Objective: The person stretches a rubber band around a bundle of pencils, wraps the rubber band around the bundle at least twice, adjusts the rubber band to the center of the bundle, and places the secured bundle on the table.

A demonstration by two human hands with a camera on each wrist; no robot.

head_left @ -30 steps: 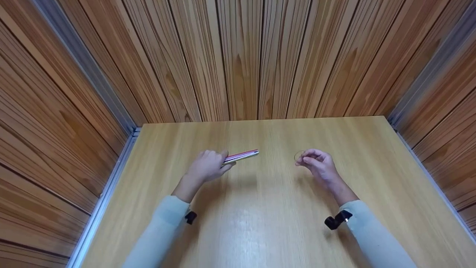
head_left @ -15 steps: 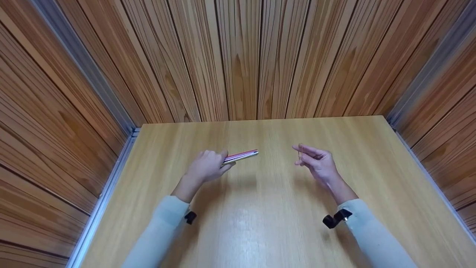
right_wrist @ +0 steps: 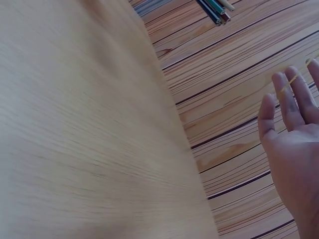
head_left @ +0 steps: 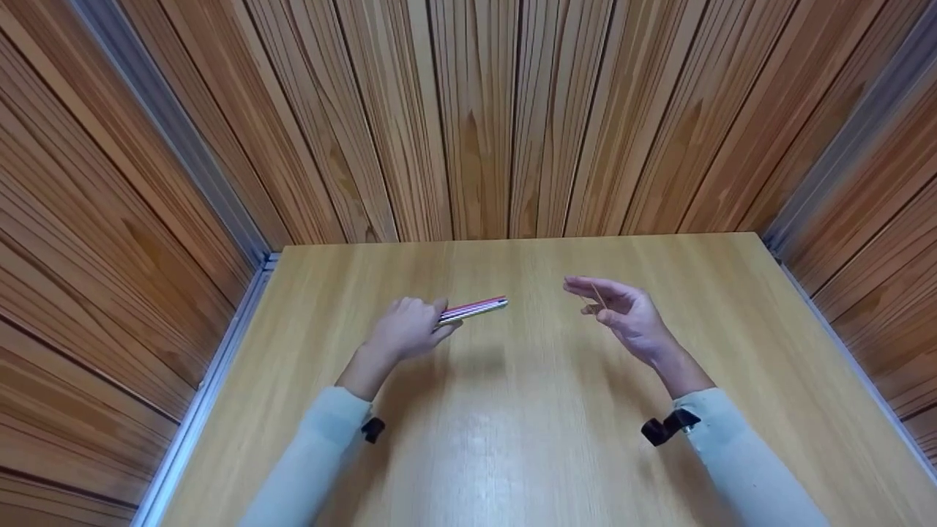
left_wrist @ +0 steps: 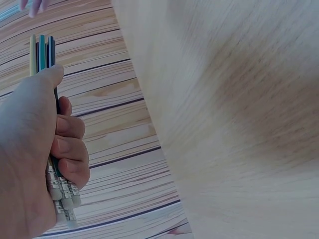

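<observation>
My left hand grips a bundle of several pencils above the table, their far ends pointing right. In the left wrist view the fingers curl round the pencils, and white erasers in metal ferrules stick out below the fist. Across from the pencil ends, my right hand is raised with its fingers spread and fairly straight. A thin yellowish rubber band is stretched across those fingers. The right wrist view shows the band running over the fingers, with part of that hand cut off at the frame's edge.
Both hands are over a light wooden table. Wood-plank walls stand behind it and at both sides, with metal rails along the table's side edges. A black wrist camera sits at the right cuff.
The right fingers have gone from pinching the rubber band to spreading apart with it stretched across them. The left hand and pencils have stayed nearly still.
</observation>
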